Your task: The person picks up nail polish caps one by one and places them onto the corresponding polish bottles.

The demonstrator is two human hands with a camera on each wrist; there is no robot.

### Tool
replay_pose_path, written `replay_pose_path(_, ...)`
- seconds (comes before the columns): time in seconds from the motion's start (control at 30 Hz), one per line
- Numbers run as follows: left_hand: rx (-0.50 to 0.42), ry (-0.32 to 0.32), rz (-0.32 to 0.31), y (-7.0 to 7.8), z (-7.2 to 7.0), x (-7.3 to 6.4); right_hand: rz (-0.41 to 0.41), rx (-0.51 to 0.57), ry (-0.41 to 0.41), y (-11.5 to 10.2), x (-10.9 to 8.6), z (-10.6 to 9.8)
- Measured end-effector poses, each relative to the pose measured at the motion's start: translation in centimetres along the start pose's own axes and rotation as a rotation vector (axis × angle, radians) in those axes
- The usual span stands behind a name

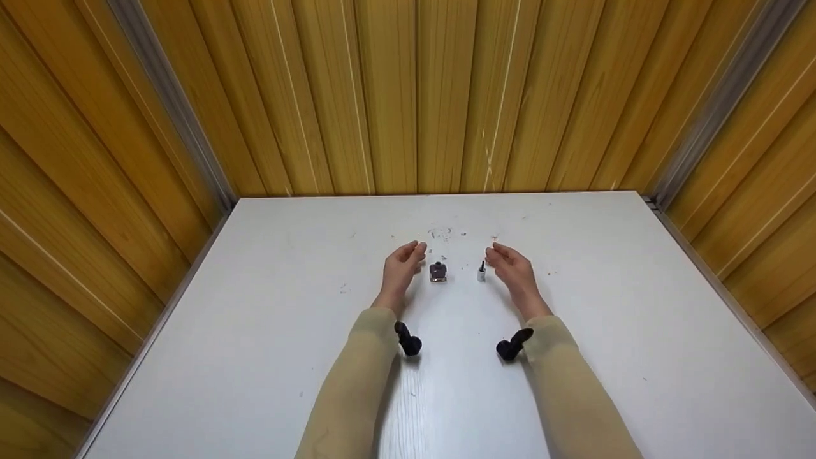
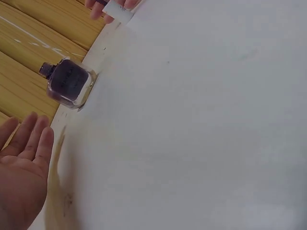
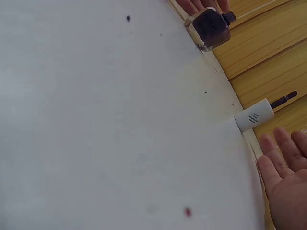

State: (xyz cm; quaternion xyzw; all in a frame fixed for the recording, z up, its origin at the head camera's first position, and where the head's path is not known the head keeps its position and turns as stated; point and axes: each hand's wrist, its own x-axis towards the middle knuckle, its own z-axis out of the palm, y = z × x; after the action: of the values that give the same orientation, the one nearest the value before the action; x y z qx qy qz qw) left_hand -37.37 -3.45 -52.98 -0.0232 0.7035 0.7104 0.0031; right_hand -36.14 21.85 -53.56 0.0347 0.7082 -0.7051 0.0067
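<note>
Some kinda work booth, looks like
Wood-look panels [image 1: 440, 95] on three sides, grey corner posts [image 1: 173, 95], white worktop [image 1: 255, 357]

In front of you a white tabletop [image 1: 255, 357], on it a small glass bottle [image 1: 438, 274] of dark liquid, upright with its neck open, a white brush cap [image 1: 481, 275] standing brush-up to your right of it, dark smudges [image 1: 440, 233] scattered beyond them, a blurred reddish spot [image 3: 187, 211].
</note>
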Motion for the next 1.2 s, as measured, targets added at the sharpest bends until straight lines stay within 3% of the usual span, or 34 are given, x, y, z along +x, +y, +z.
replay_pose_path(0.27, 0.058, -0.075, 0.056, -0.9, 0.5, -1.1, -0.021, -0.101, -0.012, 0.6, -1.0, 0.2)
replay_pose_path(0.53, 0.139, -0.128, 0.059, -1.5, 0.7, -1.7, -0.028, -0.209, 0.023, 1.0, -1.2, 0.5)
replay_pose_path(0.83, 0.367, -0.087, 0.137, -1.9, 0.7, -1.9, -0.033, -0.323, 0.053, 1.3, -1.5, 1.2)
replay_pose_path(1.2, 0.474, -0.036, 0.172, -1.8, 0.8, -2.0, -0.073, -0.38, 0.067, 1.5, -1.4, 1.4)
